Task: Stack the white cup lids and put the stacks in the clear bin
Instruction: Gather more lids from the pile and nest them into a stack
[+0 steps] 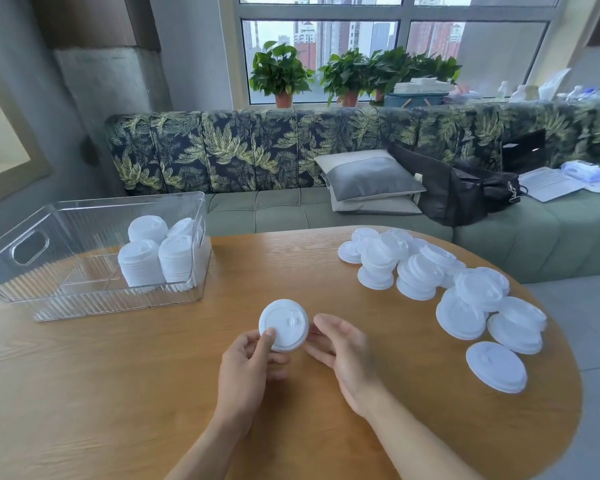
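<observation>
In the middle of the oval light-wood table (118,393), the left hand (246,358) is gripping a round white plastic cup lid (284,323), with the thumb pressing on its top face near the rim and the fingers curling underneath. Whether it is one lid or a few nested together is hard to tell. The right hand (343,351) is lying just beside the lid's right edge with its fingers loosely extended and holding nothing; whether the fingertips are touching the rim is not clear.

To the right, a loose pile of white cup lids (430,275) is spreading across the table, some in short uneven stacks and others lying singly. To the left, well apart from the hands, the clear ribbed plastic bin with cut-out handles (118,306) is holding four tall white lid stacks (153,261) bunched at its right end, leaving the left part of its floor free.

The work appears to be in the stacking step, with a new stack just starting and much of the pile waiting. The next move probably calls for the free right hand to reach into the pile, lift one lid and seat it squarely on the held one, with the rims lining up so that it nests rather than sitting crooked
</observation>
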A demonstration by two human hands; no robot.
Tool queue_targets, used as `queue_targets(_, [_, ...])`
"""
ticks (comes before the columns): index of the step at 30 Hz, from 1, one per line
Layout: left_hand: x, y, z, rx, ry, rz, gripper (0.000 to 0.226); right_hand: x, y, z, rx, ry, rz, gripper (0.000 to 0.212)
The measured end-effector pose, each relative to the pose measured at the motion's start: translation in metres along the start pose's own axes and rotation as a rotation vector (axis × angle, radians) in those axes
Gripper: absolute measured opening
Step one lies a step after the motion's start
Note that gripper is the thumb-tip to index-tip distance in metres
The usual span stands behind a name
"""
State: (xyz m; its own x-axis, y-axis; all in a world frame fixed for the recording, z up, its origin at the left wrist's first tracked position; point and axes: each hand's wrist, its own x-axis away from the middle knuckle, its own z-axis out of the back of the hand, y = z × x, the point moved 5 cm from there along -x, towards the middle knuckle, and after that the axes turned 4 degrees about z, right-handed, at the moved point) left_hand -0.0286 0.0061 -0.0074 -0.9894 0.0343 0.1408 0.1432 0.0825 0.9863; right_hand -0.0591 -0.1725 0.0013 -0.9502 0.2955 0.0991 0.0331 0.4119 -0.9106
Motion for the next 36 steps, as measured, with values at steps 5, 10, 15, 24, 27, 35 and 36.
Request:
queue_targets(5, [-0.024, 0.003, -0.014, -0.004, 0.002, -0.009, 0.031, -0.021, -0.015, 0.011, 0.416, 0.27, 0.25, 0.012])
queue_targets(10, [-0.054, 0.007, -0.039, -0.012, -0.058, -0.003, 0.031, -0.055, -0.048, 0.026, 0.706, 0.342, 0.486, 0.026])
queue_targets(15, [-0.084, 0.015, -0.08, -0.014, -0.132, 0.007, 0.031, -0.099, -0.098, 0.048, 0.965, 0.478, 0.65, 0.038])
queue_targets(24, [-0.112, 0.013, -0.161, 0.031, -0.204, 0.033, 0.031, -0.168, -0.138, 0.088, 1.555, 0.514, 0.299, 0.059])
queue_targets(27, [-0.115, 0.01, -0.169, 0.048, -0.2, 0.038, 0.031, -0.179, -0.14, 0.094, 1.646, 0.497, 0.212, 0.062])
queue_targets(35, [-0.107, 0.01, -0.146, 0.118, -0.181, 0.039, 0.027, -0.159, -0.137, 0.078, 1.346, 0.473, 0.468, 0.075])
queue_targets(36, [-0.104, 0.009, -0.139, 0.124, -0.181, 0.041, 0.028, -0.153, -0.133, 0.075, 1.254, 0.438, 0.503, 0.077])
